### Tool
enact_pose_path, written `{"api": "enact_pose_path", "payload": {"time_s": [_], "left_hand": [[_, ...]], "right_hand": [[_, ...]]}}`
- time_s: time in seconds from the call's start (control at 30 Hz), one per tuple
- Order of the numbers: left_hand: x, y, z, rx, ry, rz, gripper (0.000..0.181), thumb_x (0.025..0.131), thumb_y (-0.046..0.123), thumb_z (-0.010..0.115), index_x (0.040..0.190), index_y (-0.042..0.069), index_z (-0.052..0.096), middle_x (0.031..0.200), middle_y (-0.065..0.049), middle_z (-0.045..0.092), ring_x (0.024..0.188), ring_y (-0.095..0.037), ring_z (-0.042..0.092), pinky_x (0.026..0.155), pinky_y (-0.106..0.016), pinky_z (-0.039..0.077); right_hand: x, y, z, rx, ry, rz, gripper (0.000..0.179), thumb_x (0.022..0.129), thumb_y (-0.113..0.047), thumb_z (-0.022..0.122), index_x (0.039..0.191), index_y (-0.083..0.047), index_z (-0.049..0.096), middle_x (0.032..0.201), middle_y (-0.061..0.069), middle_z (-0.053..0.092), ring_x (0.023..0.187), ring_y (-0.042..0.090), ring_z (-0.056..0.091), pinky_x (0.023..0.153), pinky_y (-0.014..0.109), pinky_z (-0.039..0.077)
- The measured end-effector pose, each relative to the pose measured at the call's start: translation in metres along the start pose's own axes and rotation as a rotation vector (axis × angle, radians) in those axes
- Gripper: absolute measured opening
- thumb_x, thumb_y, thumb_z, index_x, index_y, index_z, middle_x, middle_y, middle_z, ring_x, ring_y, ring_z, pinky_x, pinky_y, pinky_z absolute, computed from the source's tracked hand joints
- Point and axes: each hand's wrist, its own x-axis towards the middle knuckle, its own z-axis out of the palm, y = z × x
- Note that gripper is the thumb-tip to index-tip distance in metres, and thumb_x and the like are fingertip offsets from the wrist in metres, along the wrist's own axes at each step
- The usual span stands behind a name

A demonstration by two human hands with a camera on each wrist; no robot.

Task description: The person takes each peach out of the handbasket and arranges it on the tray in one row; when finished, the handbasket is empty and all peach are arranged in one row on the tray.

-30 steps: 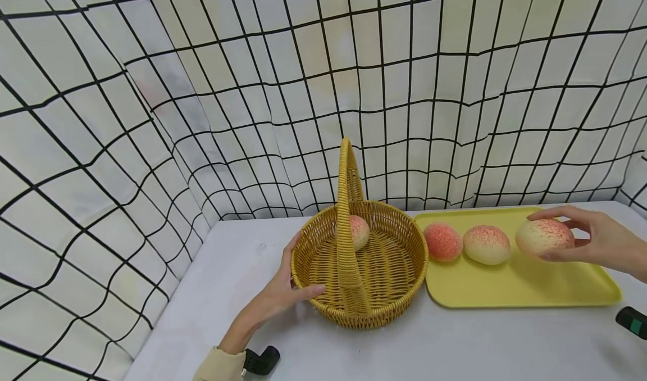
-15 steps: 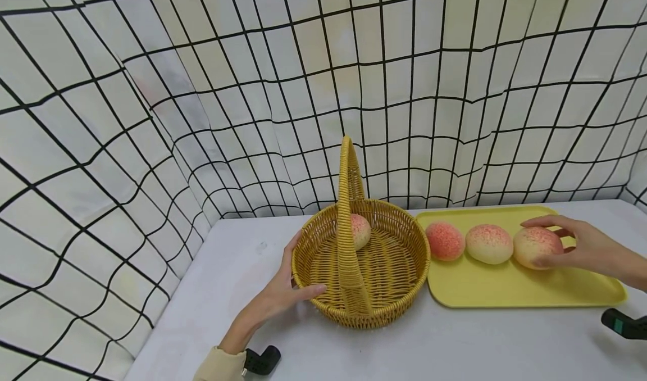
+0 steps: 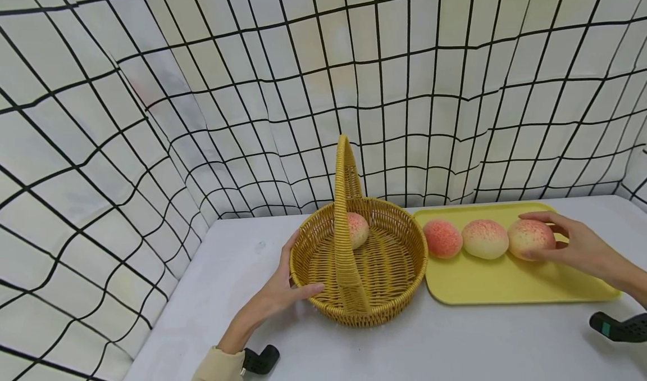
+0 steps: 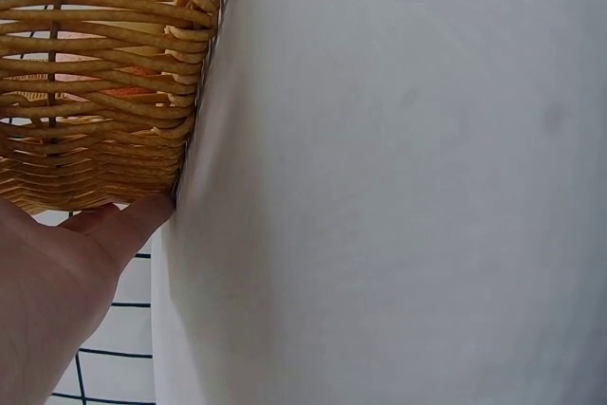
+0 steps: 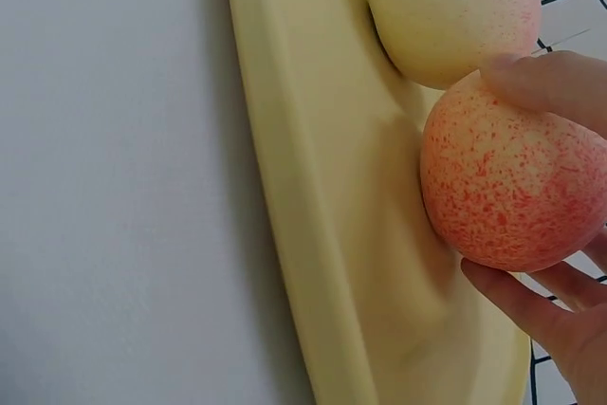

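Note:
My left hand point(image 3: 280, 290) holds the near left side of a round wicker basket point(image 3: 414, 268) with a tall handle, its thumb over the rim. In the left wrist view, fingers point(image 4: 133, 230) reach low along the woven wall. Inside the basket, partly behind the handle, sits one peach point(image 3: 359, 232). On the yellow tray point(image 3: 505, 285), my right hand point(image 3: 576, 243) grips a pale, red-speckled peach point(image 5: 512, 177) between thumb and fingers. Directly left of it lies a cream-and-pink peach point(image 3: 485, 239), then a redder peach point(image 3: 442, 239) near the basket.
The basket and tray stand side by side on a white table point(image 3: 364, 353), the basket's right side against the tray's left end. Behind and to the left rises a white wall covered with black netting point(image 3: 404, 94). Black devices point(image 3: 260, 360) are worn at both wrists.
My right hand has moved left and lowered its peach to the tray, right beside the middle one. The left hand stays at the basket. The head view has shifted slightly.

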Motion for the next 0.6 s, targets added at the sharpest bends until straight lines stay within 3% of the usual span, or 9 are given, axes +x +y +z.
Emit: {"api": "enact_pose_path", "payload": {"time_s": [0.13, 0.23, 0.6], "left_hand": [[0.0005, 0.0000, -0.0009, 0.002, 0.001, 0.003, 0.123, 0.086, 0.036, 0.085, 0.167, 0.029, -0.007, 0.172, -0.017, 0.008, 0.157, -0.042, 0.018, 0.123, -0.061, 0.023], [0.0008, -0.0006, -0.0016, 0.007, 0.000, 0.012, 0.124, 0.086, 0.036, 0.085, 0.167, 0.029, -0.008, 0.172, -0.019, 0.009, 0.156, -0.043, 0.019, 0.122, -0.061, 0.023], [0.0006, -0.0015, -0.0006, 0.007, 0.000, 0.017, 0.123, 0.086, 0.036, 0.084, 0.168, 0.027, -0.007, 0.172, -0.018, 0.007, 0.156, -0.043, 0.019, 0.122, -0.061, 0.023]], "right_hand": [[0.0000, 0.0010, 0.0020, 0.024, 0.023, -0.022, 0.073, 0.086, -0.016, 0.089, 0.146, -0.001, 0.051, 0.138, 0.011, 0.049, 0.101, -0.021, 0.039, 0.076, 0.003, 0.041], [0.0006, 0.0015, 0.0025, 0.038, 0.024, -0.023, 0.072, 0.086, -0.017, 0.089, 0.146, -0.004, 0.052, 0.136, 0.006, 0.049, 0.101, -0.021, 0.039, 0.076, 0.004, 0.042], [0.0009, -0.0004, 0.0029, 0.003, -0.008, 0.013, 0.075, 0.088, -0.022, 0.087, 0.149, -0.002, 0.048, 0.140, 0.022, 0.048, 0.104, -0.008, 0.042, 0.073, 0.015, 0.043]]}}
